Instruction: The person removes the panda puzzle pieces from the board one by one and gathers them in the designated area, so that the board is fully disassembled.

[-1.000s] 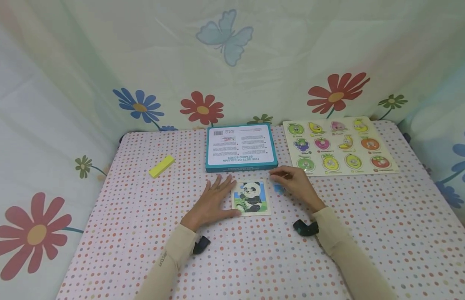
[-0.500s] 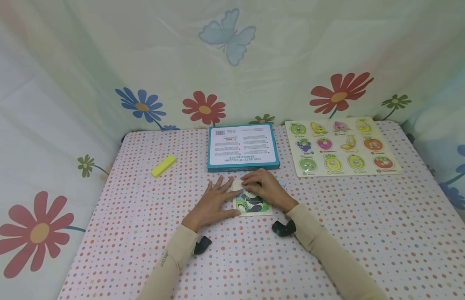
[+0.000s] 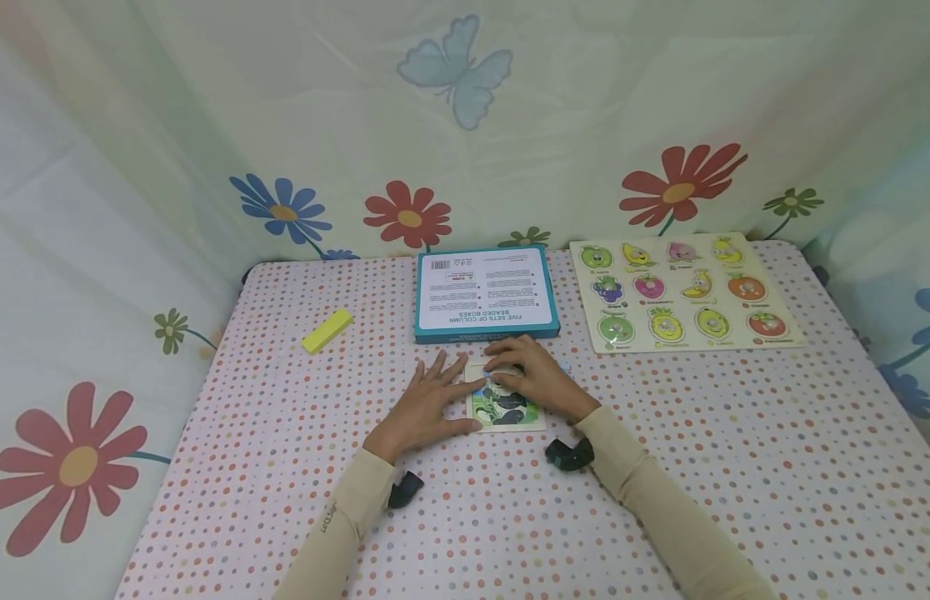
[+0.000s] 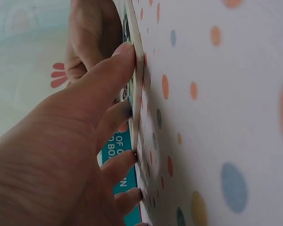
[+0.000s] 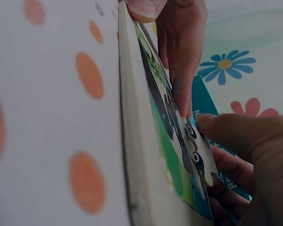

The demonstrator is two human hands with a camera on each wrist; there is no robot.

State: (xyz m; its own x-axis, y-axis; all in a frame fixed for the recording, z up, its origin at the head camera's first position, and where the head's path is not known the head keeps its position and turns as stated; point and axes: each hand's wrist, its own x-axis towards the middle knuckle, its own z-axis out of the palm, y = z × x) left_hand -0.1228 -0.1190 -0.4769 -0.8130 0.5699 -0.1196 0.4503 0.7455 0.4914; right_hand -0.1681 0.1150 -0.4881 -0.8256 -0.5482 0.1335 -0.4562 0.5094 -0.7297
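Note:
A small square panda jigsaw puzzle (image 3: 507, 412) in a pale wooden tray (image 5: 137, 155) lies in front of me. My left hand (image 3: 422, 412) spreads over its left side, thumb on the near left corner and index fingertip on the picture. Over the upper part of the puzzle, my right hand (image 3: 538, 379) pinches a blue puzzle piece (image 5: 193, 121) between thumb and fingers, mostly hidden by them. In the right wrist view the panda's face (image 5: 196, 155) shows just below the right thumb. Another blue piece (image 3: 566, 367) peeks out on the table behind the right hand.
A teal-edged box (image 3: 486, 293) lies just beyond the puzzle. The fruit peg board (image 3: 686, 293) is at the back right, and a yellow block (image 3: 327, 332) lies to the left. A dotted cloth (image 3: 465, 533) covers the table.
My right hand has moved left from beside the puzzle onto its upper part, then stayed nearly still. The left index finger has come onto the picture.

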